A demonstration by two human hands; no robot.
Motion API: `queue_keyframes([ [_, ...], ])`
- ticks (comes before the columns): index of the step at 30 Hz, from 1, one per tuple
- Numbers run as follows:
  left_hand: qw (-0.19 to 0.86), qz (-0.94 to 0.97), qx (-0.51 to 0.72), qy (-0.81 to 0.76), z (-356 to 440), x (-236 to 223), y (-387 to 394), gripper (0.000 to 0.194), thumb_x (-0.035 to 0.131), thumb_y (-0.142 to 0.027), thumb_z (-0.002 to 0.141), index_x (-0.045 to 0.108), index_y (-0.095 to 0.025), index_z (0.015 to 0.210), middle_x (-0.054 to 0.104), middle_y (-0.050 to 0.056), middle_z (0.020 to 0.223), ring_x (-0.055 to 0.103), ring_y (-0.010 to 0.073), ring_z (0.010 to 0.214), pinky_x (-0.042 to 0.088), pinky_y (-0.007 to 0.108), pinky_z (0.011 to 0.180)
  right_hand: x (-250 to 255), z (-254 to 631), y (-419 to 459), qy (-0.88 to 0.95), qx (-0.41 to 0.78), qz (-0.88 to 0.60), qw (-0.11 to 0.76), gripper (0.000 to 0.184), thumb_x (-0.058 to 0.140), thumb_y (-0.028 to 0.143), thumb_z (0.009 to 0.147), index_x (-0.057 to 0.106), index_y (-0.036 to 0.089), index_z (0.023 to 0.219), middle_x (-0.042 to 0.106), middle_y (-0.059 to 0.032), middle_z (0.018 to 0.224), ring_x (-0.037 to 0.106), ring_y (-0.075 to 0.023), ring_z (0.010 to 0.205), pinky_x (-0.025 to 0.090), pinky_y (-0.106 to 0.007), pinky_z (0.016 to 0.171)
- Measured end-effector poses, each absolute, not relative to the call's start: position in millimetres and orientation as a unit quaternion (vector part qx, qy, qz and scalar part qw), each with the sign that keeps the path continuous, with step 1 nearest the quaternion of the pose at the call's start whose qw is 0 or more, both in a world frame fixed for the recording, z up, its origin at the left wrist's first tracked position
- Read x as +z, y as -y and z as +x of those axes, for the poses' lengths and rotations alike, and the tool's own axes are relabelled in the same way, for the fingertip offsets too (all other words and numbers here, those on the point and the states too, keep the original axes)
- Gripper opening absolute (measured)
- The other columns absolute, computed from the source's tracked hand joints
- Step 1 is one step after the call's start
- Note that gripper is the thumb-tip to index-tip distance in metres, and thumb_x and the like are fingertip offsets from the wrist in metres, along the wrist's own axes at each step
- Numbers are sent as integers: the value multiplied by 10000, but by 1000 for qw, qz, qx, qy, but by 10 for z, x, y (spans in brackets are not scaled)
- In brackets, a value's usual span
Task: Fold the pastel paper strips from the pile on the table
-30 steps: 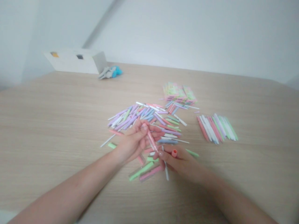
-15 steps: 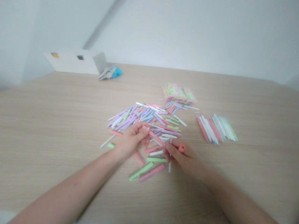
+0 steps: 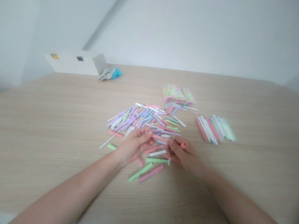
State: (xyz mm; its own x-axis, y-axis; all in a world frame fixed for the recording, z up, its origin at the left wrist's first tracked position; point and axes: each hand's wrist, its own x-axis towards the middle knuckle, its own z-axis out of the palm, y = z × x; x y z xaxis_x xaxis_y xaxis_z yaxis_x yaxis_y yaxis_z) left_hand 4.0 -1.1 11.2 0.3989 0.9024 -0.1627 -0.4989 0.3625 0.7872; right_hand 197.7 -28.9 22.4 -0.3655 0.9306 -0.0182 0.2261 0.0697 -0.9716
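A slim pink pen barrel (image 3: pixel 160 138) spans the gap between my two hands. My left hand (image 3: pixel 136 143) pinches its left end between thumb and fingers. Around its other end close the fingertips of my right hand (image 3: pixel 182 151). The same hand also holds a thin white stick (image 3: pixel 169 161), pointing down, and a hollow coral pen cap (image 3: pixel 184 145) whose round opening shows above the fingers. Beneath both hands lie loose pen parts, among them a green tube (image 3: pixel 141 172) and a pink tube (image 3: pixel 151 173) nearest to me.
Behind my hands spreads a heap of pastel pen pieces (image 3: pixel 130 118). A row of pens (image 3: pixel 216 129) lies to the right. Stacked packets (image 3: pixel 178 93) sit farther back. A white box (image 3: pixel 72 63) and a grey and blue bundle (image 3: pixel 111 74) stand at the back left.
My left hand has shifted slightly right and down with the pink pen barrel. The barrel now lies flatter, and the white stick in my right hand shows less below the fingers.
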Motion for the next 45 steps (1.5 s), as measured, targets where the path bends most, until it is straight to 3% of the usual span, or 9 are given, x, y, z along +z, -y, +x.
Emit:
queue_keyframes([
  [2,780,301,455,-308,42,102,4,142,713,-175,747,627,-72,794,602,7,612,555,38,520,508,104,543,206,1983,280,619,515,-456,380,359,414,461,916,517,178,720,460,38,594,391,-65,488,338,-183,451],
  [5,790,274,458,-303,47,102,3,110,702,-138,749,632,-57,776,603,17,628,552,32,528,508,94,551,235,1975,289,609,496,-458,416,276,437,445,910,565,205,953,475,41,627,432,-71,515,403,-181,484],
  [9,799,266,450,-298,73,112,25,82,678,-122,769,635,-54,757,604,20,606,565,42,522,520,110,556,268,1937,329,619,487,-468,401,342,490,440,883,522,249,1165,484,40,640,488,-90,526,464,-205,494],
  [15,831,250,375,-326,102,138,83,95,575,-98,841,637,-43,794,638,62,633,605,76,528,520,132,508,235,1919,352,614,465,-491,407,248,498,439,875,582,261,1026,465,47,591,483,-92,509,487,-217,500],
  [21,865,235,345,-278,81,132,72,269,429,-191,926,635,-28,871,660,133,759,632,111,590,542,182,552,366,2034,298,634,397,-488,449,205,495,382,894,614,232,966,465,47,561,430,-65,493,351,-154,433],
  [29,867,259,345,-251,43,80,60,170,520,-120,867,654,-20,897,649,117,766,618,102,632,524,172,587,401,2115,246,578,419,-478,511,177,538,356,878,635,210,902,473,45,551,413,-53,476,293,-157,419],
  [34,849,277,352,-279,33,84,71,195,538,-32,814,671,-21,956,671,150,857,623,97,654,498,154,577,390,2137,206,518,471,-464,543,166,576,351,845,644,200,845,452,51,514,323,-41,412,197,-155,361],
  [45,860,317,333,-220,17,98,89,181,562,-84,839,660,-56,988,657,68,738,570,55,517,474,126,473,447,2162,104,403,527,-458,592,143,637,309,747,632,167,739,400,64,438,244,-34,346,130,-152,314],
])
